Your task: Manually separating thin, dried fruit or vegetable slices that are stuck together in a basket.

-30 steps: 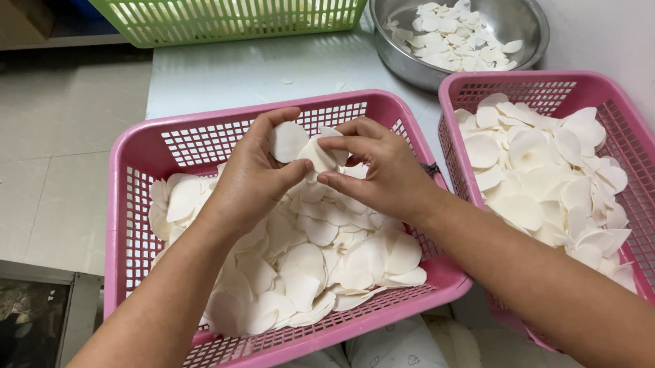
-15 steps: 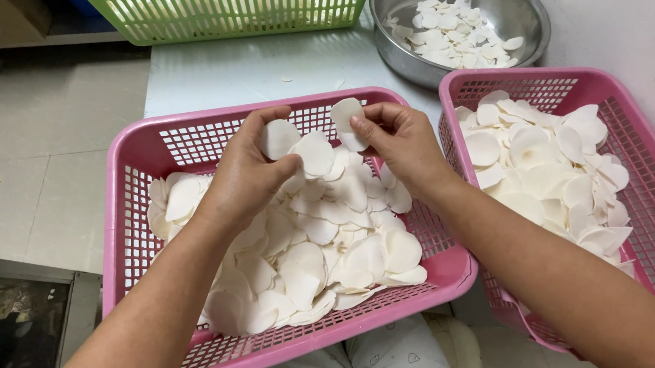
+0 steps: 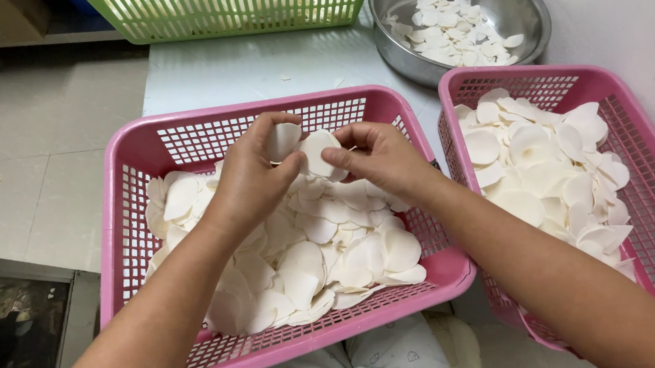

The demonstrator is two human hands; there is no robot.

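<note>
Both hands work above the near pink basket (image 3: 126, 194), which sits partly off the near edge of the pale table (image 3: 228, 68), over the person's lap.

Left hand (image 3: 252, 176) pinches a stuck clump of thin white slices (image 3: 283, 140) between thumb and fingers. Right hand (image 3: 378, 157) is closed on the neighbouring slice (image 3: 318, 151), thumb and forefinger at its edge. The two slices overlap, touching, just above the loose heap of slices (image 3: 324, 244) in the basket.

Risks, as I judge them:
- Slices look thin and brittle; a sideways pull on a stuck pair could snap one rather than part it.
- The grip is at the very edges, so a slice could slip and drop back into the heap, unsorted.
- The basket overhangs the table; a forearm leaning on the near rim could tip it.
- The second pink basket (image 3: 648, 150) to the right is also heaped, and the right forearm crosses its near corner; a swing of that arm could knock slices out.

Far off stand a steel bowl (image 3: 530, 26) and a green basket (image 3: 202, 2).
</note>
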